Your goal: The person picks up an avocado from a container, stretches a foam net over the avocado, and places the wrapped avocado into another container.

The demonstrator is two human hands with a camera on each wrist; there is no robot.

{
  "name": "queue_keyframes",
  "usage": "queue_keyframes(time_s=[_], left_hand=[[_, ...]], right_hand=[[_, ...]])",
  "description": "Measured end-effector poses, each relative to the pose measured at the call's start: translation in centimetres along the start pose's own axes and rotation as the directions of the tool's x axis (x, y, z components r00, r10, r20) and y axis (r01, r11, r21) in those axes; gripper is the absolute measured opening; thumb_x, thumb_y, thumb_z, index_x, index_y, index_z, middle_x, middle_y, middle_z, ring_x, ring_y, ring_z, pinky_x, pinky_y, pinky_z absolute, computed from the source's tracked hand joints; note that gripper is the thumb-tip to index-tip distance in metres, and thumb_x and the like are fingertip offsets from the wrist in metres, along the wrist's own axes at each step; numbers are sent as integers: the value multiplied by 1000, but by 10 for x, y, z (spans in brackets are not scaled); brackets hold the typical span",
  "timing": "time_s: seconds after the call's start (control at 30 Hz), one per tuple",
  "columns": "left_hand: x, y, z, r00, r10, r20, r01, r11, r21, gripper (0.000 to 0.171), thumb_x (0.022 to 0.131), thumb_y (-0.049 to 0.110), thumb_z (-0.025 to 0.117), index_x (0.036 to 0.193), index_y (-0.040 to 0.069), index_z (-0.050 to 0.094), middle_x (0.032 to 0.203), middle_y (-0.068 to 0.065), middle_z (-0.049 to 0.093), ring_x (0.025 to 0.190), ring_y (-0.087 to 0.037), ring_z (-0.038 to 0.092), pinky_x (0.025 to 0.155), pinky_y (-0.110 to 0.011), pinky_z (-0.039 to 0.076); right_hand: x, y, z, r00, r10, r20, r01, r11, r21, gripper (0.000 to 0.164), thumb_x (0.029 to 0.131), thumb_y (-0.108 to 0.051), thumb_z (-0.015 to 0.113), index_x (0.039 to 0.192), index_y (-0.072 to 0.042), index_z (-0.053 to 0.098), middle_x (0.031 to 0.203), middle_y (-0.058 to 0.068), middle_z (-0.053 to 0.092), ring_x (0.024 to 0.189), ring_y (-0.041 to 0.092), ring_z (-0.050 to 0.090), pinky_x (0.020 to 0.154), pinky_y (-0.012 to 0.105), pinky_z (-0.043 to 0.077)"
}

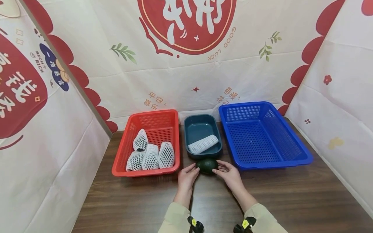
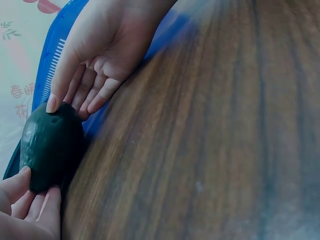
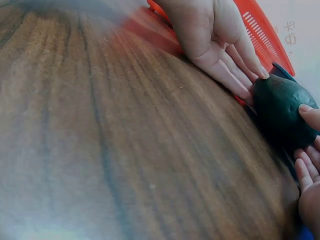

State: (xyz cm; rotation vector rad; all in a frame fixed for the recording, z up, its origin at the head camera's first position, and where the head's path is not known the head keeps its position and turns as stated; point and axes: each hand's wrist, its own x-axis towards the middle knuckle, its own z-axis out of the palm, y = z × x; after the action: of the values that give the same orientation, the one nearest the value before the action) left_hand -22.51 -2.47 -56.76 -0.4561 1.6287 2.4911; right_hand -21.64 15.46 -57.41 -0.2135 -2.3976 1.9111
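Note:
A dark green avocado lies sideways between both hands, just in front of the small teal tray. Its left end is pinched by the left hand, thumb on top and fingers beneath. At the other end the right hand pinches it the same way. Up close in the left wrist view, the avocado has glossy, slightly bumpy skin, and thumbs press on both ends. In the teal tray rests a white foam net sleeve, flat and slanted.
On the left stands a red basket with several white foam-net-covered pieces in its front part; what they cover is mostly hidden. A blue basket stands at the right. A printed cloth hangs behind the brown wooden table.

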Motion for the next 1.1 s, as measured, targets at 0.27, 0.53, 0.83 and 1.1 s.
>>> queue_keyframes(time_s=[0.27, 0.53, 0.83, 1.1], left_hand=[[-1, -1, 1, 1000, 5, 4, -5, 1000, 19, 39, 79, 0, 65, 115, -10, 55, 113, -25, 55, 97, -20, 57, 83, -34, 46], [-1, -2, 2, 1000, 15, 7, -15, 1000, 22, 39, 79, 0, 65, 116, -9, 55, 116, -26, 53, 99, -21, 56, 83, -34, 46], [2, -5, -2, 999, 42, 25, -42, 999, 17, 40, 80, -2, 63, 117, -10, 52, 115, -28, 53, 94, -19, 58, 84, -35, 45], [3, -5, -5, 1000, 8, 19, -8, 1000, -20, 41, 79, -4, 63, 118, -10, 51, 117, -28, 51, 95, -21, 58, 85, -35, 45]], right_hand=[[-3, 3, 1, 1000, -29, -10, 29, 1000, -5, 56, 70, -35, 75, 118, -13, 57, 112, 9, 58, 99, 20, 54, 79, 21, 45], [-4, 4, 1, 998, -56, -5, 56, 998, 0, 52, 73, -31, 74, 119, -14, 56, 115, 6, 56, 102, 19, 53, 83, 27, 44], [-2, 7, 2, 995, -97, -3, 97, 995, 36, 52, 72, -25, 75, 119, -11, 55, 119, 7, 54, 103, 21, 53, 86, 30, 43], [-3, 8, 1, 994, -111, 5, 110, 992, 55, 50, 75, -20, 73, 120, -9, 54, 120, 8, 53, 105, 22, 52, 88, 31, 42]])
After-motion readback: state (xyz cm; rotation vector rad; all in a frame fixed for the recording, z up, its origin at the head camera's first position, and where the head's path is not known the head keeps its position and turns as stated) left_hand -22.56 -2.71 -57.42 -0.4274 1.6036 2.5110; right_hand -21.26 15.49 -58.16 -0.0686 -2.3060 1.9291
